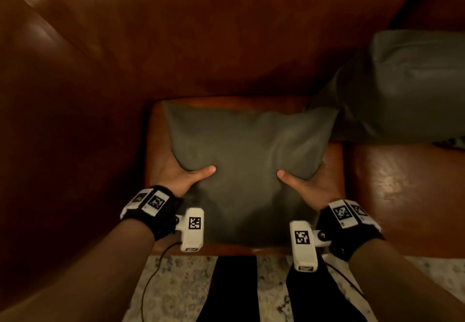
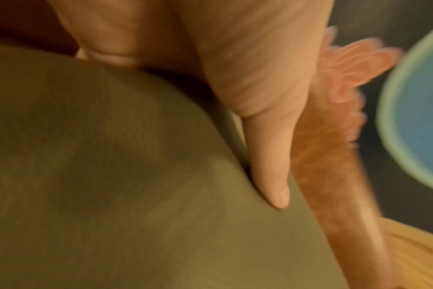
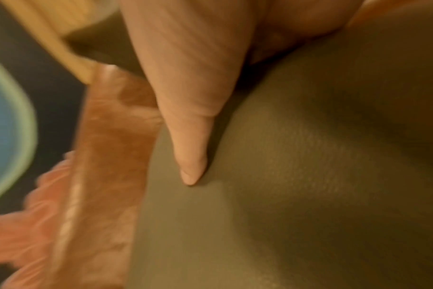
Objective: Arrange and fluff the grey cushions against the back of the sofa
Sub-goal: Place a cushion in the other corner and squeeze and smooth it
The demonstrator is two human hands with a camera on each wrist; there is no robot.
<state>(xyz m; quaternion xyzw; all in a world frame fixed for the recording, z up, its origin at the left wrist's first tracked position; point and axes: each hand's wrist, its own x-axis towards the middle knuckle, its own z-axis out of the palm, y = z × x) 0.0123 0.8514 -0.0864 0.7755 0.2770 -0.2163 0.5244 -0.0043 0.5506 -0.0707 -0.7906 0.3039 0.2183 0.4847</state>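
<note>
Both hands, left hand [image 1: 176, 173] and right hand [image 1: 310, 183], are gripping the grey cushion [image 1: 249, 145], fingers clamping its sides; next, probably standing it against the sofa back [image 1: 201, 32].

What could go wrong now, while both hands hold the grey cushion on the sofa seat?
1. The left hand and right hand grip only the cushion's sides, so it may sag or slip when lifted.
2. Its far corner already touches the second cushion, so moving it back might knock that one.

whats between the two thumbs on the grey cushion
Only bare cushion fabric lies between the left hand and right hand, seen in the head view.
</note>
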